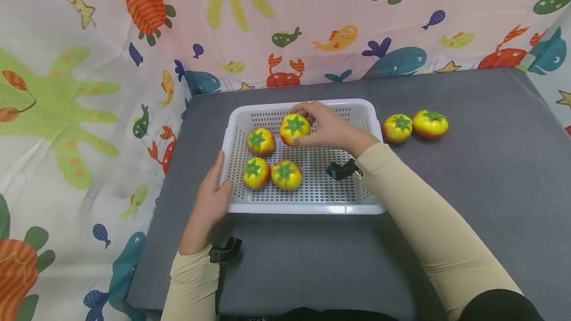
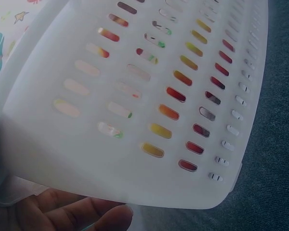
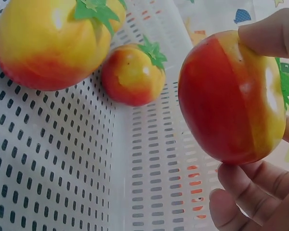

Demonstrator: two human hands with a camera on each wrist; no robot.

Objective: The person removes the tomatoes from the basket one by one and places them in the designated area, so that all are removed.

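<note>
A white plastic basket (image 1: 327, 208) with slotted walls and floor sits on the table. My left hand (image 1: 211, 197) grips its left rim, and in the left wrist view the fingers (image 2: 94, 215) show by the rim. My right hand (image 1: 332, 128) holds a yellow-and-red toy tomato (image 1: 294, 125) with a green star-shaped top, above the back of the basket. The right wrist view shows this tomato (image 3: 226, 101) pinched between thumb and fingertips, apart from the basket floor. Three similar tomatoes (image 1: 260, 141) (image 1: 256, 173) (image 1: 286, 175) rest in the basket's left half.
Two more toy tomatoes (image 1: 397, 128) (image 1: 430, 124) lie on the grey table (image 1: 482, 177), just right of the basket. A curtain (image 1: 250, 9) printed with sea animals hangs behind and to the left. Dark wrist straps (image 1: 226, 250) are on both arms.
</note>
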